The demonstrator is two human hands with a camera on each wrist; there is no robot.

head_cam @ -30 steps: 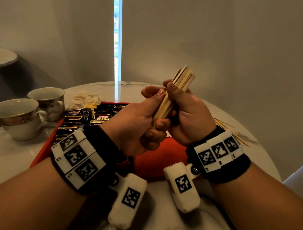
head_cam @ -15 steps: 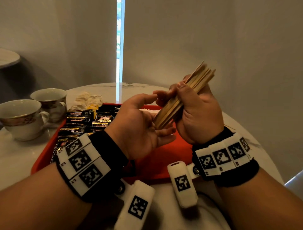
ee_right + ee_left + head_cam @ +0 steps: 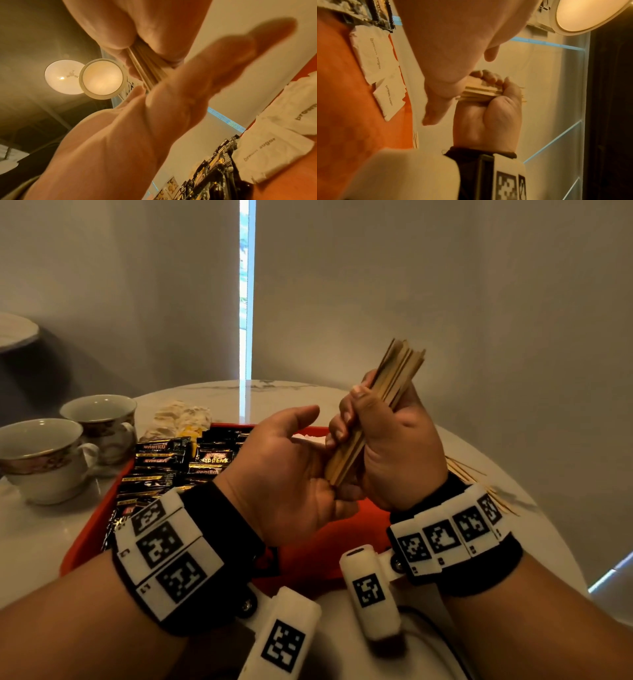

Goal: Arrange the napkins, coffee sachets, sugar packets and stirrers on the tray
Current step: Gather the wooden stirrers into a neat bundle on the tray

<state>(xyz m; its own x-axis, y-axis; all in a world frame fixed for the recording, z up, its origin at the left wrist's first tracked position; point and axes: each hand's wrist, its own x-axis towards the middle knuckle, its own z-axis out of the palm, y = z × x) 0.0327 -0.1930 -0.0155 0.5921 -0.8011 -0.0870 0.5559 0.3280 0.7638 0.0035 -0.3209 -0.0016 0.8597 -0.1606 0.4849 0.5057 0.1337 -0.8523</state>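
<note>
Several thin wooden stirrers are risking a spill onto the red plastic tray while we are clamping right-hand fingers loosely, left hand open.

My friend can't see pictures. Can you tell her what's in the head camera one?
The right hand grips a bundle of wooden stirrers above a red tray, while the open left hand touches the bundle's lower end. Black coffee sachets lie on the tray, and two teacups stand on the table to its left.
</note>
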